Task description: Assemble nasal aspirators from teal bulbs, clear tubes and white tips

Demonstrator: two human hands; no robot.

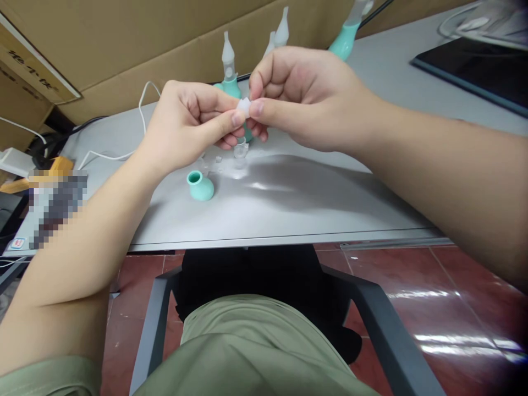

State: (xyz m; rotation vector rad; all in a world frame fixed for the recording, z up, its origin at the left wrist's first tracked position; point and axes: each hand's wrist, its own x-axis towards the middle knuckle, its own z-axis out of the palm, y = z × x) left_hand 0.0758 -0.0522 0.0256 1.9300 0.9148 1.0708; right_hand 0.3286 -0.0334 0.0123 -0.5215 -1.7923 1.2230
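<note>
Both hands [193, 118] [305, 102] pinch the small white translucent piece [243, 106] between L & R fingertips, approx. equally near, above bench [289, 214]; long axis unclear.

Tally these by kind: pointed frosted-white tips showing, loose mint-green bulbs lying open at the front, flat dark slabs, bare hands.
Pointed frosted-white tips: 3, one partly hidden
Loose mint-green bulb: 1
Flat dark slab: 1
Bare hands: 2
Total: 7
</note>
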